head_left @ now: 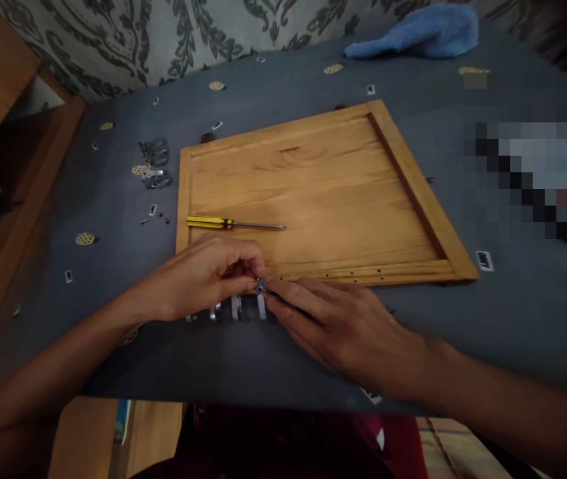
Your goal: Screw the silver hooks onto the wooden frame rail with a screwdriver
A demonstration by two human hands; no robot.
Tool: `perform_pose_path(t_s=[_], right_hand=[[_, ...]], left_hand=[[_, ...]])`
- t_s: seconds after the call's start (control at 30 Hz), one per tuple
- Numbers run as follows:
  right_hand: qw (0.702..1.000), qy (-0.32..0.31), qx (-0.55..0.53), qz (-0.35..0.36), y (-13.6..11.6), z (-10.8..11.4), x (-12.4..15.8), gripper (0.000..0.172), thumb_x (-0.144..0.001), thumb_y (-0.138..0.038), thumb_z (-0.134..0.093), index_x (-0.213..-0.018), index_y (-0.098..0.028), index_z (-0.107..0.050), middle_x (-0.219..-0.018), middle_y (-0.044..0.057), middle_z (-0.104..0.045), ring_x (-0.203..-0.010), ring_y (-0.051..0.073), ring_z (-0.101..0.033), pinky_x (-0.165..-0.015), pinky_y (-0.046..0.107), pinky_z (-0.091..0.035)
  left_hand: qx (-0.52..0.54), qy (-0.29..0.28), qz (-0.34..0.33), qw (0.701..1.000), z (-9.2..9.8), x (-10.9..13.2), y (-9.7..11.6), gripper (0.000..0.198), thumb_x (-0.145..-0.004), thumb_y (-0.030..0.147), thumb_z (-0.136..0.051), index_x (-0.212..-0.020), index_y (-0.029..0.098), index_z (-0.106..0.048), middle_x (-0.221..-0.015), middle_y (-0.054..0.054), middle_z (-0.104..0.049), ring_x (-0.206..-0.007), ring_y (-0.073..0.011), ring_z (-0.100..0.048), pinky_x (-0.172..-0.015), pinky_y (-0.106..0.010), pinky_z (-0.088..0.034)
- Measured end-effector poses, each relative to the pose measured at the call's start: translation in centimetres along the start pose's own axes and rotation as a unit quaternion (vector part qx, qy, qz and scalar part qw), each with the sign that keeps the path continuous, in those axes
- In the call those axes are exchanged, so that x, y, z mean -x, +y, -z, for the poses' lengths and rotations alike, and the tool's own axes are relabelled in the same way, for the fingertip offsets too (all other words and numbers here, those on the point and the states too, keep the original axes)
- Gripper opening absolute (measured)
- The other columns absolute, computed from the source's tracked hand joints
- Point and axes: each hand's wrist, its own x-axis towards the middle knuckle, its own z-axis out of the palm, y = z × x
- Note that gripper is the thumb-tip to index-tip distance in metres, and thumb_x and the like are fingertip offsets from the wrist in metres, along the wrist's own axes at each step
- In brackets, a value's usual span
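1. The largest thing is one table [283, 93], grey with printed yellow and white marks, which spreads across most of the frame.
2. On it, in the middle of the frame, we see one framed wooden panel [313, 199], lying flat. Its near rail shows at least five dark dots, to the right of centre.
3. There are two bare hands at the near rail, in the lower middle. The right hand [343, 319] has its fingers stretched together, and their tips touch one small metal fitting [260, 287].
4. The left hand [198, 276] has its thumb and forefinger closed, pinching this same fitting, at the panel's near edge.
5. We find one blue cloth [427, 32], crumpled, in the upper right.
6. One screwdriver [221, 223] rests on the panel, left of centre; its yellow and black handle is toward the left, its tip toward the right.
7. In the left part of the frame lies one group of loose metal clips [156, 174]; they overlap, so we cannot count them exactly.
8. Along the near edge, just below the hands, we count four metal strips [236, 307]; the leftmost is partly hidden.
9. The smallest are about three screws [166, 220], below the loose group.
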Motion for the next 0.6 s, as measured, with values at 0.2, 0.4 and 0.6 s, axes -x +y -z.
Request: perform_pose_path(t_s=[0.2, 0.4, 0.6], right_hand=[[1.0, 0.005, -0.009, 0.005, 0.03, -0.02, -0.05, 0.027, -0.095, -0.013, -0.04, -0.104, -0.011, -0.065, -0.107, 0.009, -0.067, -0.079, 0.018, -0.062, -0.059, 0.03, -0.051], [1.0, 0.006, -0.012, 0.004, 0.14, -0.03, -0.02, 0.028, -0.096, -0.014, -0.039, -0.104, -0.011, -0.065, -0.108, 0.009, -0.067, -0.079, 0.017, -0.062, -0.059, 0.03, -0.052], [1.0, 0.003, -0.012, 0.005, 0.06, 0.13, 0.01, 0.027, -0.095, -0.014, -0.04, -0.105, -0.011, -0.065, -0.109, 0.009, -0.066, -0.081, 0.018, -0.062, -0.06, 0.03, -0.052]], left_hand=[[0.003, 0.006, -0.002, 1.0, -0.26, 0.0, -0.17, 0.005, -0.083, 0.021, -0.058, -0.083, 0.019, -0.063, -0.067, 0.004, -0.061, -0.06, -0.006, -0.054, -0.055, -0.017, -0.038], [-0.006, 0.003, -0.004, 1.0, -0.18, 0.06, -0.05, 0.005, -0.083, 0.018, -0.059, -0.083, 0.018, -0.063, -0.069, 0.005, -0.06, -0.061, -0.0048, -0.053, -0.055, -0.016, -0.037], [-0.012, 0.0, -0.007, 1.0, 0.13, 0.18, 0.24, 0.004, -0.082, 0.017, -0.061, -0.084, 0.017, -0.063, -0.067, 0.006, -0.059, -0.058, -0.0034, -0.05, -0.054, -0.014, -0.037]])
